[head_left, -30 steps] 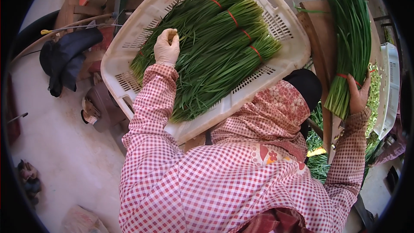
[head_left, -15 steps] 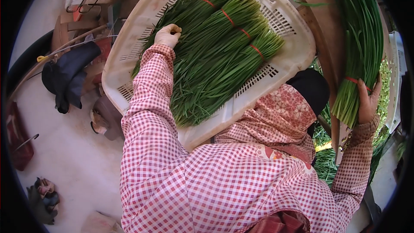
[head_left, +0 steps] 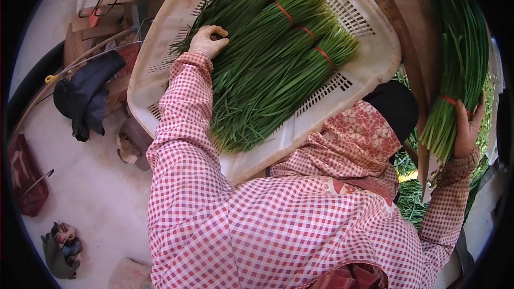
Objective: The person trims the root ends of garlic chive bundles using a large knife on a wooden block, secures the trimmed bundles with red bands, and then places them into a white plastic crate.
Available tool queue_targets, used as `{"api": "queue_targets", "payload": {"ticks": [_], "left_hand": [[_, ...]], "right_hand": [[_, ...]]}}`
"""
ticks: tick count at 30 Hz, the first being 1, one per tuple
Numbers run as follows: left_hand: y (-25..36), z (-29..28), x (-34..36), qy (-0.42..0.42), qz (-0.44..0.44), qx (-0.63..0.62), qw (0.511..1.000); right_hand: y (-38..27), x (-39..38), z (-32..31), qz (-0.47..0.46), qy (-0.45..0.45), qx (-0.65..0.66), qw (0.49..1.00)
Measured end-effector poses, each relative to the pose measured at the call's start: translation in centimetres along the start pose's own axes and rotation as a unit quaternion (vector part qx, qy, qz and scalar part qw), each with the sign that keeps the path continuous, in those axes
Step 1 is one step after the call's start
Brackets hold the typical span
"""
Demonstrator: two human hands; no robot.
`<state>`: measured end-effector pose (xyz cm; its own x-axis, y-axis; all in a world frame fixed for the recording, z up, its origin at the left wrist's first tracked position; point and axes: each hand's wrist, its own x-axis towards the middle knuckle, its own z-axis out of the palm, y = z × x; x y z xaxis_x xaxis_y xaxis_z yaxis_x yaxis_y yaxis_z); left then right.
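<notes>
Head view: pale concrete floor, a dark cloth heaped on it at left. White slotted plastic crate holds four bundles of green chives, each tied with a red band, lying side by side. Left hand rests curled on the leftmost bundle's edge. Right hand grips a fifth chive bundle near its red band, outside the crate, over a wooden board.

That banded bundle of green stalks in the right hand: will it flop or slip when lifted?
The bundle would probably droop past the grip: the stalks are long and thin, with one red band near the cut ends. The right hand holds it at that band, so slipping seems unlikely. It likely weighs little.
</notes>
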<state>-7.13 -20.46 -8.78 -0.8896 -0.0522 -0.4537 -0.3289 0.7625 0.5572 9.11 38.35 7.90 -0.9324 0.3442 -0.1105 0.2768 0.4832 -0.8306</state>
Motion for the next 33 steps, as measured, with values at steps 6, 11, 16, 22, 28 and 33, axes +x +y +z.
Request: {"api": "queue_targets", "payload": {"ticks": [6, 11, 16, 22, 28, 33], "left_hand": [[-1.4, 0.0, -1.0, 0.024, 0.088, 0.011, 0.996], [-0.8, 0.2, -1.5, 0.021, 0.104, 0.047, 0.993], [-0.1, -0.4, -2.0, 0.005, 0.114, 0.09, 0.989], [-0.5, -0.6, -1.8, 0.001, 0.134, 0.077, 0.988], [-2.9, -0.8, 0.0, -0.018, 0.055, -0.205, 0.977], [-2.5, -0.2, 1.1, 0.026, 0.035, -0.092, 0.995]], "right_hand": [[0.5, 0.2, -0.2, -0.006, -0.005, 0.006, 1.0], [0.1, 0.0, -0.2, -0.01, -0.007, 0.013, 1.0], [0.6, 0.3, -0.8, -0.026, -0.018, -0.009, 0.999], [0.7, 0.3, -1.1, -0.029, -0.019, -0.012, 0.999], [1.1, 0.2, -1.2, -0.033, -0.011, -0.006, 0.999], [1.3, 0.1, -1.5, -0.034, -0.005, -0.013, 0.999]]}}
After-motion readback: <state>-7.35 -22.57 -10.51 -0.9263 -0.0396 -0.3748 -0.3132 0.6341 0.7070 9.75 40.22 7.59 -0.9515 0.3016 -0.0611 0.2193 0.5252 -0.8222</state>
